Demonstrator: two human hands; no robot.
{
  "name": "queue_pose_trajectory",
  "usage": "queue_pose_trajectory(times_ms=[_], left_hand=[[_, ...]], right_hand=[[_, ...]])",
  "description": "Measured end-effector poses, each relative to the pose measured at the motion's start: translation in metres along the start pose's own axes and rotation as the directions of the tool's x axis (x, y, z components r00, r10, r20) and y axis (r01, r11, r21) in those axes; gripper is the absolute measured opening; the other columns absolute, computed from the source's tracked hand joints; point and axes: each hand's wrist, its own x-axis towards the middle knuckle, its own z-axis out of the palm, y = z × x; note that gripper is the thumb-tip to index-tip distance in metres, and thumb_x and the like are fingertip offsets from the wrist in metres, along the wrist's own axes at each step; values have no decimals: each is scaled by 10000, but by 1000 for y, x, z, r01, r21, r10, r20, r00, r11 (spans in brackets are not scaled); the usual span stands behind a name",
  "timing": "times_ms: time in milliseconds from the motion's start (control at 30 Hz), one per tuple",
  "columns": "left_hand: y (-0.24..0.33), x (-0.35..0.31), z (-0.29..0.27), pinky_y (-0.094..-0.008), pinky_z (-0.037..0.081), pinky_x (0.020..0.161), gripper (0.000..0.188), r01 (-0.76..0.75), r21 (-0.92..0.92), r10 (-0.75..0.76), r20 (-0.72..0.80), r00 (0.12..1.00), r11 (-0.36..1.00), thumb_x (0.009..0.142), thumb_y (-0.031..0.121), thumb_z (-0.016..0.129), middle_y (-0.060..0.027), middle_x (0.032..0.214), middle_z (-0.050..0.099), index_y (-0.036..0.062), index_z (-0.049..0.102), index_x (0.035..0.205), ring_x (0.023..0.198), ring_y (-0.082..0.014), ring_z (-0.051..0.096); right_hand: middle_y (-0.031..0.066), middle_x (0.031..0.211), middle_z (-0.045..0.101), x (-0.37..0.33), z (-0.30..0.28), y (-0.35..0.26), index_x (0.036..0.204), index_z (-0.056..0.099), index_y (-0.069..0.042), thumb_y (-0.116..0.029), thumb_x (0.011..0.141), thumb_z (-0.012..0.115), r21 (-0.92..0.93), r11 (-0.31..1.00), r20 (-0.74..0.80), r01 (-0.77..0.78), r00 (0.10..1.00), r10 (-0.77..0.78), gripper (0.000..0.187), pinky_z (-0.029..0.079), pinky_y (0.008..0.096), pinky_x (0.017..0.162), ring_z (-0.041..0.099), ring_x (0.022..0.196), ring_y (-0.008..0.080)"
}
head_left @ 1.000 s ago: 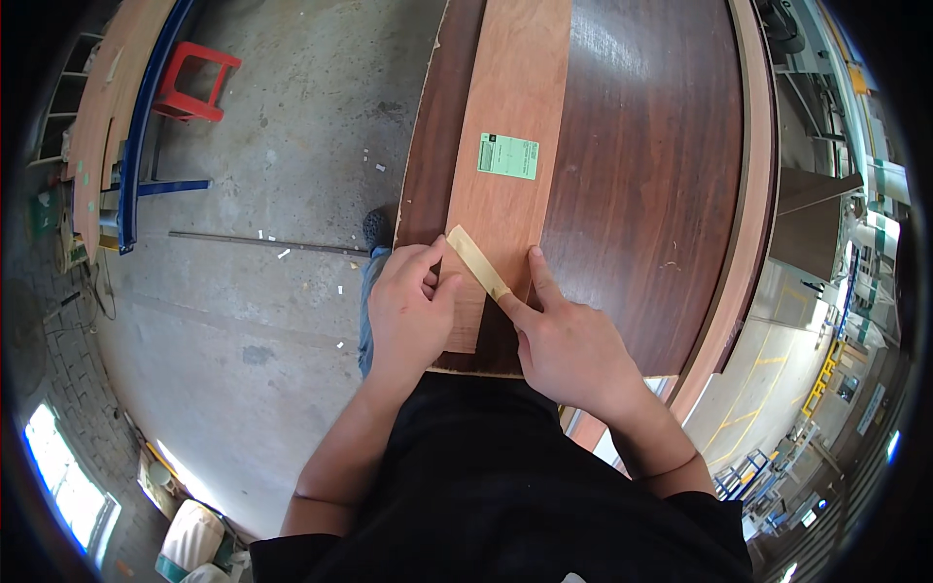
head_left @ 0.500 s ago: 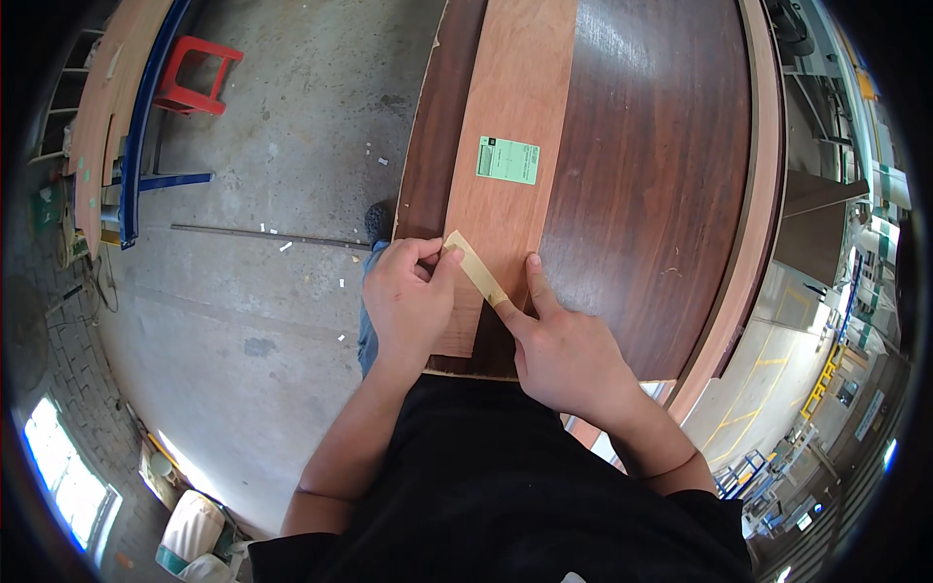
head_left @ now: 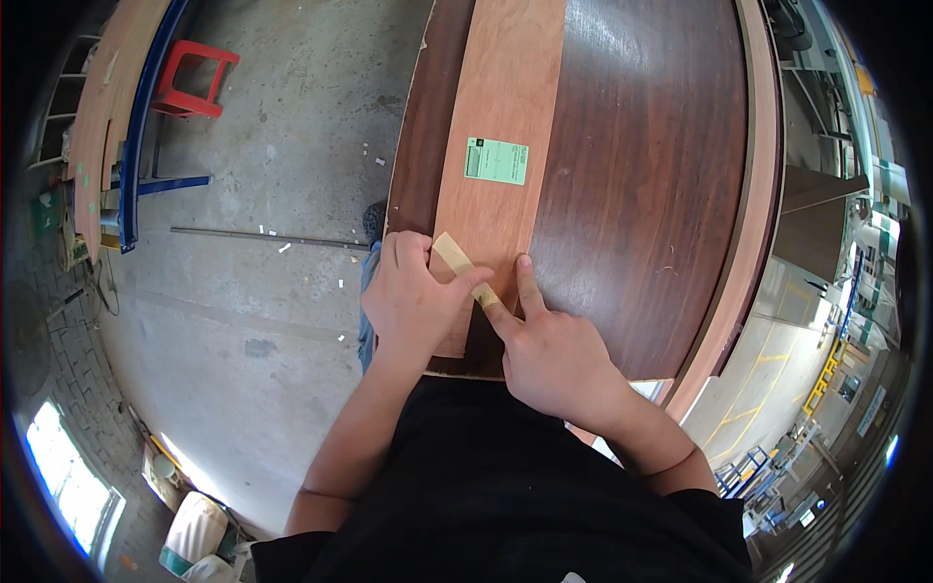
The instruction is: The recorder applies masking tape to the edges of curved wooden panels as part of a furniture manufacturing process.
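A long, light reddish wood board (head_left: 498,87) with a green label (head_left: 497,161) lies on a dark brown wood-grain panel (head_left: 632,175). Slanting across the board's near part is a short strip of yellowish masking tape (head_left: 451,255). My left hand (head_left: 408,297) rests at the board's left edge, fingers bent there, its thumb stretched across the tape and pressing on it. My right hand (head_left: 551,352) lies low on the panel. Its index finger points forward along the board's right edge, and its thumb touches the tape's lower end; the other fingers are hidden beneath.
A raised wooden edge (head_left: 761,194) runs along the panel's right side. At the far left are a red plastic stool (head_left: 194,80) and a blue-framed rack (head_left: 132,194) bearing boards. A thin bar (head_left: 282,237) and white scraps lie on the concrete floor.
My left hand's pinch on the tape's upper end has opened; its thumb has slid down across the strip. The board, tape and right hand have shifted slightly left.
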Motion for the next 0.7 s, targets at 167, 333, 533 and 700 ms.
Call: queue_pose_trajectory(times_ms=[167, 333, 533, 700], left_hand=[[-8, 12, -3, -385, 461, 564, 388, 98, -7, -97, 114, 989, 995, 745, 375, 797, -64, 710, 570, 68, 560, 747, 651, -256, 590], [-9, 21, -5, -371, 433, 534, 373, 204, -160, -176, 172, 969, 966, 797, 313, 778, -132, 633, 590, 6, 583, 715, 549, -246, 554], [-14, 19, -1, -364, 436, 547, 364, 138, -149, -126, 87, 988, 979, 789, 311, 777, -124, 638, 583, 8, 586, 720, 577, -236, 568], [-5, 16, -9, -401, 458, 547, 376, 80, -105, -65, 139, 988, 991, 773, 353, 766, -98, 650, 590, 54, 561, 676, 599, -287, 596]], right_hand=[[454, 1295, 425, 0, 2, 0, 1296, 570, -17, -81, 787, 576, 10, 1000, -15, 3, 1000, -3, 514, 561, 351, 562, 695, 645, 329], [448, 1297, 430, 1, 1, 1, 1279, 584, -21, -83, 786, 578, 14, 1000, 3, -3, 1000, 3, 497, 561, 351, 560, 695, 640, 326], [431, 1303, 441, 0, 0, 1, 1246, 613, -33, -96, 789, 586, 8, 1000, -26, 0, 1000, 0, 462, 560, 351, 551, 687, 616, 326], [418, 1308, 449, 0, 1, 0, 1225, 634, -56, -108, 790, 598, -14, 1000, -35, -4, 999, 3, 439, 553, 352, 532, 679, 590, 323]])
